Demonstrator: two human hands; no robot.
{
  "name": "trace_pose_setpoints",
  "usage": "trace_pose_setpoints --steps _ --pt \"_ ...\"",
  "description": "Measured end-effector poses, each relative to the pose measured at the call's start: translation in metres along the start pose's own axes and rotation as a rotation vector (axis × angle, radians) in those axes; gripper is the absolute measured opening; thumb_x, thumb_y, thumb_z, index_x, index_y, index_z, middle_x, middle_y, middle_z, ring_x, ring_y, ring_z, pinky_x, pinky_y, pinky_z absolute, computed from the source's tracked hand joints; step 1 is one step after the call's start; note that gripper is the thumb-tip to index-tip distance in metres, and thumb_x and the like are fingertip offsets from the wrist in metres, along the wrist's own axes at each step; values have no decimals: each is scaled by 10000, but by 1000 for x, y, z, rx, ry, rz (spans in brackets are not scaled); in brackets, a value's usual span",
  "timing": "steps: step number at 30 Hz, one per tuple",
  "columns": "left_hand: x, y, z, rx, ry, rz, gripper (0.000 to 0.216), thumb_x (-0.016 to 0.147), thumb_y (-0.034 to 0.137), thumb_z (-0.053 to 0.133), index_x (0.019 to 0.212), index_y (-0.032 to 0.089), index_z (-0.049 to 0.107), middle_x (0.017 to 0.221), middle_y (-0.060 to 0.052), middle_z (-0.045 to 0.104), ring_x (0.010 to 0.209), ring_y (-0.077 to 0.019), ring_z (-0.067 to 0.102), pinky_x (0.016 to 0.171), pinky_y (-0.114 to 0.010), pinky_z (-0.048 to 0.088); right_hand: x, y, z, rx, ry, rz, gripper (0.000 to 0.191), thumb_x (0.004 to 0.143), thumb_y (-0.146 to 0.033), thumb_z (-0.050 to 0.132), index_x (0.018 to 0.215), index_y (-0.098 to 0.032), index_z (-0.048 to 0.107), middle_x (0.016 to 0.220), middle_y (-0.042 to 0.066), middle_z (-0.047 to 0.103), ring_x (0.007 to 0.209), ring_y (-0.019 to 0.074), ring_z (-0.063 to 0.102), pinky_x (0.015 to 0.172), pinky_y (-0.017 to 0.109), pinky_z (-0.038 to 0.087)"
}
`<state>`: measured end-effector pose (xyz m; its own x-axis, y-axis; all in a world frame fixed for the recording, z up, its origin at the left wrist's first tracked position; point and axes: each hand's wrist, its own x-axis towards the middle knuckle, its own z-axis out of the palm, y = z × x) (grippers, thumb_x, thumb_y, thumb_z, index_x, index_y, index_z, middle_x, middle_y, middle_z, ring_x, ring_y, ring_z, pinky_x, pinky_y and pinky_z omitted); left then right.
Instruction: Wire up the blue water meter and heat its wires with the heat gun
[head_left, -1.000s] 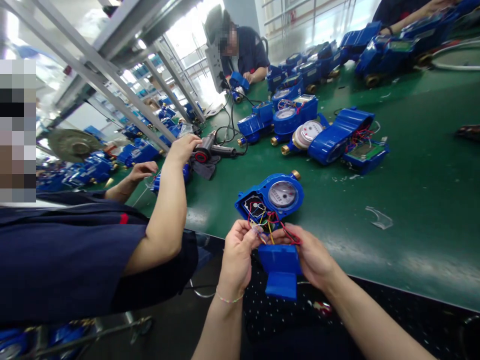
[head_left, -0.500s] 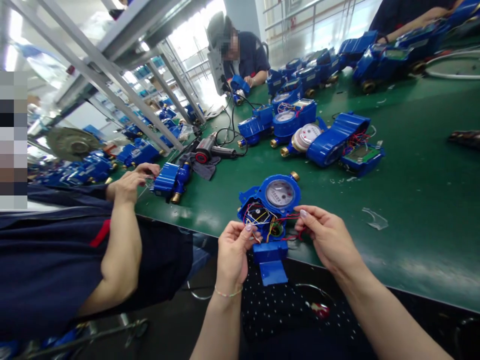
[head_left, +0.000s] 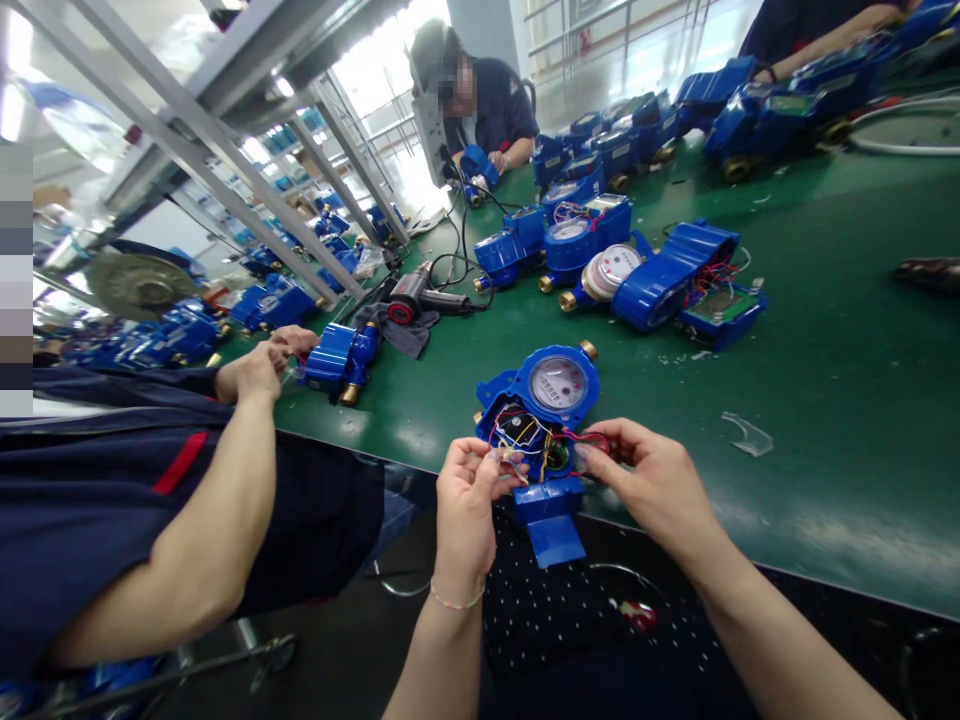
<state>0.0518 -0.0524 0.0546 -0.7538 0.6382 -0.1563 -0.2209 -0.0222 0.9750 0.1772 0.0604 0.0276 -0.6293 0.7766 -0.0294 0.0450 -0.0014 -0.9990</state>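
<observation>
In front of me at the table's near edge lies a blue water meter [head_left: 586, 385] with a round dial and brass ends. Its wiring compartment is uncovered, showing a black part and a tangle of coloured wires [head_left: 545, 440]. A blue cover [head_left: 551, 505] hangs from the compartment over the edge. My left hand [head_left: 471, 500] pinches pale wires at the compartment's left side. At the right side, my right hand [head_left: 645, 475] has its fingers closed on red wires [head_left: 592, 437] beside the housing.
A heat gun [head_left: 420, 300] lies on a dark cloth [head_left: 412, 335]. Several more water meters [head_left: 570, 240] stand farther back on the green table [head_left: 825, 350]. A clear plastic scrap [head_left: 748, 435] lies to the right. A co-worker's hands [head_left: 274, 360] hold another meter [head_left: 330, 358] at left.
My right hand has moved left and inward with the red wires, closer to the compartment. The hanging cover has swung slightly right. My left hand has barely shifted.
</observation>
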Motion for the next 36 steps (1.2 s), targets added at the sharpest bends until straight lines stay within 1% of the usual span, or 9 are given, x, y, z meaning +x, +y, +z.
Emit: trace_pose_setpoints --steps 6,9,12,16,20,22,28,31,36 --pt "-2 -3 -3 153 15 67 267 770 303 572 948 178 417 726 -25 667 654 -134 648 627 -247 513 0 4 -2 -153 69 -25 268 824 -405 478 753 -160 559 617 9 549 550 119 494 524 246 376" --pt "-4 -2 -4 61 -36 -22 283 766 291 578 972 178 420 771 -32 669 702 -137 649 644 -252 515 -3 4 1 -417 313 -289 157 798 -300 536 843 -153 564 780 53 561 714 162 529 640 286 421" --pt "-6 -2 -3 5 -81 -72 326 727 251 629 978 172 437 810 -36 667 709 -122 640 652 -232 503 -11 -5 8 -654 508 -628 188 777 -201 568 958 -151 556 941 100 535 900 204 504 784 353 412" --pt "-7 -4 -3 13 -111 -50 329 717 237 641 981 164 459 816 -46 676 687 -113 631 684 -236 487 -16 -18 22 -655 278 -828 108 801 -139 540 895 -164 587 849 57 557 817 157 506 756 316 394" --pt "-8 -6 -4 42 -125 19 294 709 214 647 953 174 487 756 -14 673 733 -107 621 724 -218 460 -7 -23 34 -632 63 -757 175 801 -226 571 957 -150 596 854 55 559 809 170 489 710 317 375" --pt "-8 -6 -3 85 -127 46 271 721 211 633 954 174 499 762 -12 666 743 -102 609 733 -214 451 0 -23 36 -607 12 -710 111 811 -209 554 900 -160 599 832 41 559 797 166 485 709 314 368" --pt "-6 -8 0 137 -155 81 336 681 167 646 986 185 506 841 -12 599 818 -111 568 776 -226 436 8 -20 31 -509 -55 -550 107 799 -159 553 698 -152 518 746 20 550 732 145 484 676 277 372" --pt "-5 -10 2 189 -144 119 301 674 149 643 926 191 485 806 1 579 795 -106 559 759 -222 436 8 -18 28 -429 -100 -447 105 809 -148 503 706 -160 489 723 14 549 675 126 486 615 249 372" --pt "-5 -11 4 244 -134 112 294 684 181 648 928 186 485 784 -2 590 763 -107 565 723 -222 437 6 -15 26 -173 -46 -231 81 827 -219 470 764 -172 492 693 -8 545 618 101 491 568 224 375"
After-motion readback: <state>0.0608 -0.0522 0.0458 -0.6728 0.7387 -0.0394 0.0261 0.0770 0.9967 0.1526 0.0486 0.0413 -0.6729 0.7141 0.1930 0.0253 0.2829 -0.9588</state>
